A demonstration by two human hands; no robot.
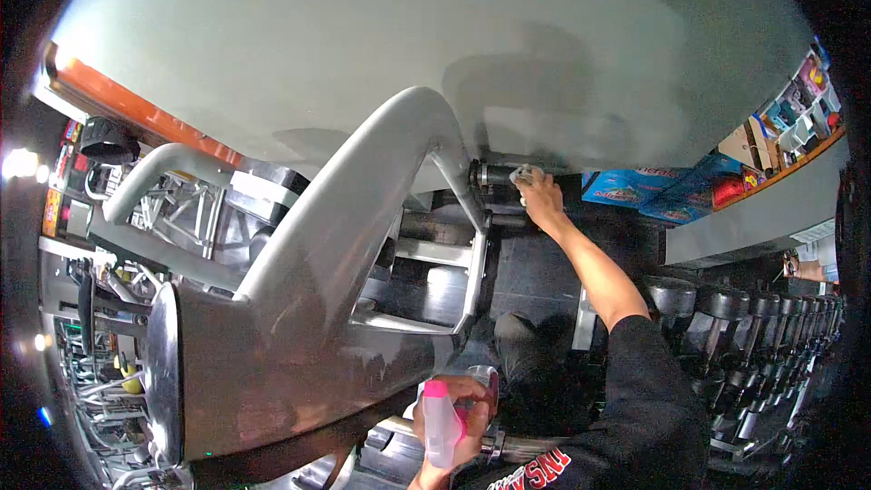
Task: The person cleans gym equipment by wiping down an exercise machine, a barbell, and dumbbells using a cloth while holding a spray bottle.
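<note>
Low in the view, my left hand (466,413) is wrapped round a spray bottle with a pink and whitish trigger head (442,426). Farther ahead, my right arm reaches out in a black sleeve. My right hand (542,198) grips a crumpled light cloth (523,176) at the outer end of a dark bar (494,173) on a gym machine. The machine's big grey frame (345,181) curves up and over to the left of both hands. Fingers on the far side of the cloth are hidden.
A plain grey wall (363,36) stands ahead. On the right is a rack of dumbbells (753,308), and behind it a counter (753,218) with boxes and a blue printed panel (649,192). More gym machines (200,209) fill the left side. Another person's hand (803,268) shows at far right.
</note>
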